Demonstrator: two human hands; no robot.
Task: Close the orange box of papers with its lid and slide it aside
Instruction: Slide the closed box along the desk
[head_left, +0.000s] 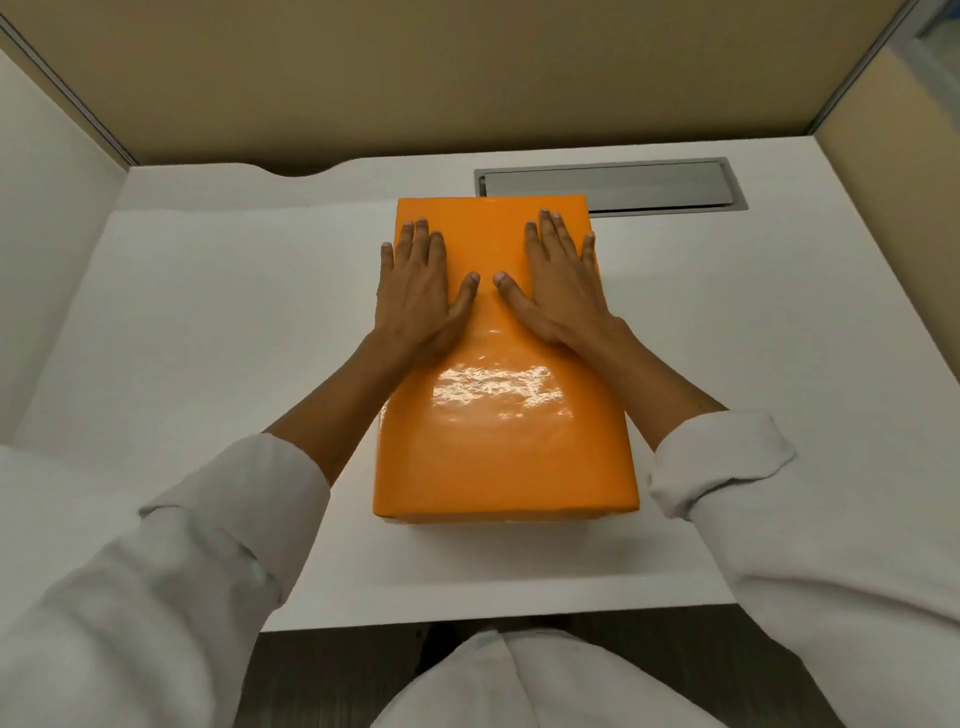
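The person's left hand (415, 291) lies flat and open on the far left part of the orange lid (498, 415), its little finger hanging over the edge, most likely to press that side down. The lid already covers the orange box (488, 518), which sits mid-worktop (208, 322), so no papers show. The right hand (563, 286), likewise open and spread, presses the far right part, keeping the pressure even. The box's far corner overlaps a metal cable hatch (649, 182).
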